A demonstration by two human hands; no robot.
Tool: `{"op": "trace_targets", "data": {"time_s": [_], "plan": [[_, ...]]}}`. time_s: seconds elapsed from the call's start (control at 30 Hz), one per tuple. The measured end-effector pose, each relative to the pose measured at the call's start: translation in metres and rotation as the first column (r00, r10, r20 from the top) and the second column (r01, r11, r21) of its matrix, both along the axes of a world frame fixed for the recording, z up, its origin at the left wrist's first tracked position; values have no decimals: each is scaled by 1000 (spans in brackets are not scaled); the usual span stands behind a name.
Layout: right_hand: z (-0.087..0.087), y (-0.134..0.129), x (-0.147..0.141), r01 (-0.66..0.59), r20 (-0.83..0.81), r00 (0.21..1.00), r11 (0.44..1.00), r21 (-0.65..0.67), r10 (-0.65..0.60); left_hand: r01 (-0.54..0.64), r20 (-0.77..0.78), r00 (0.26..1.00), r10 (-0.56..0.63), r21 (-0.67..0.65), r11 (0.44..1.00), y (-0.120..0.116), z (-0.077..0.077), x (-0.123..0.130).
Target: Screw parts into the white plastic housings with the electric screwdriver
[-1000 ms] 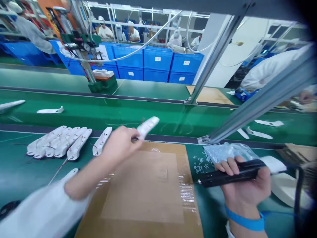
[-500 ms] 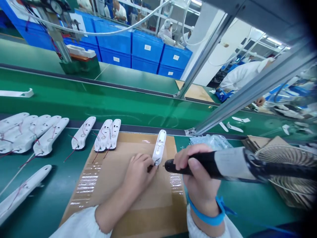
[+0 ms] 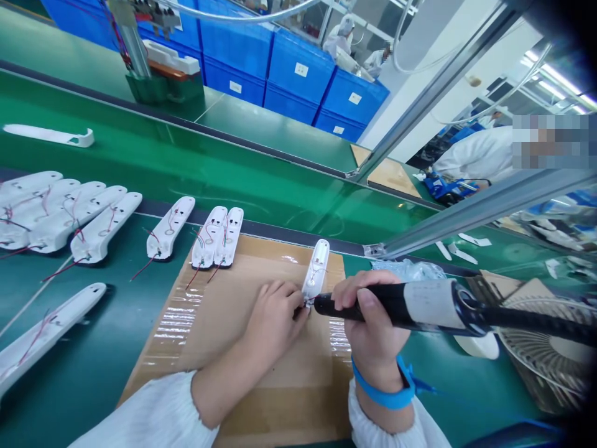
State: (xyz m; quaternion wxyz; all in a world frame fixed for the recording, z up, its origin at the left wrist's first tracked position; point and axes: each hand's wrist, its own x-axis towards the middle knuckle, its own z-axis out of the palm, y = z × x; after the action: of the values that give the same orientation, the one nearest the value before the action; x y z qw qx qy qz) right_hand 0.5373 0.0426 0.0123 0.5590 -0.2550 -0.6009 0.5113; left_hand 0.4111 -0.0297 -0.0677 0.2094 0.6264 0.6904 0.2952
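A white plastic housing point(image 3: 318, 264) with thin wires lies on a cardboard sheet point(image 3: 233, 361). My left hand point(image 3: 276, 314) is closed at its near end, thumb and fingertips gripping the edge there. My right hand point(image 3: 375, 320) is wrapped round a black electric screwdriver point(image 3: 405, 305), held nearly level with its nose pointing left. The tool's tip meets the near end of the housing beside my left fingertips; whether it sits on a screw is too small to tell. A blue wrist strap point(image 3: 387, 395) circles my right wrist.
Several similar wired housings point(image 3: 107, 227) line the left, and a longer one point(image 3: 51, 330) lies nearer. Behind runs a green belt point(image 3: 280, 193) below a metal post point(image 3: 405, 106). On the right are a plastic bag point(image 3: 410, 269) and a fan point(image 3: 550, 348). A co-worker point(image 3: 480, 149) is beyond.
The screwdriver's tip has come left from a small gap to the housing's near end. My left hand keeps its place there. The whole view has shifted and tilted slightly.
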Motion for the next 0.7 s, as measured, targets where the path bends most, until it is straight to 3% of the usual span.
{"op": "trace_targets", "data": {"time_s": [0.57,0.7], "plan": [[-13,11,-7,27,44,999,999,-35,-26,-5,28,1000,6,-34,999,1,1,-1],[-9,8,-4,29,73,997,999,-21,-27,-2,5,1000,2,28,1000,-2,-7,-3]]}}
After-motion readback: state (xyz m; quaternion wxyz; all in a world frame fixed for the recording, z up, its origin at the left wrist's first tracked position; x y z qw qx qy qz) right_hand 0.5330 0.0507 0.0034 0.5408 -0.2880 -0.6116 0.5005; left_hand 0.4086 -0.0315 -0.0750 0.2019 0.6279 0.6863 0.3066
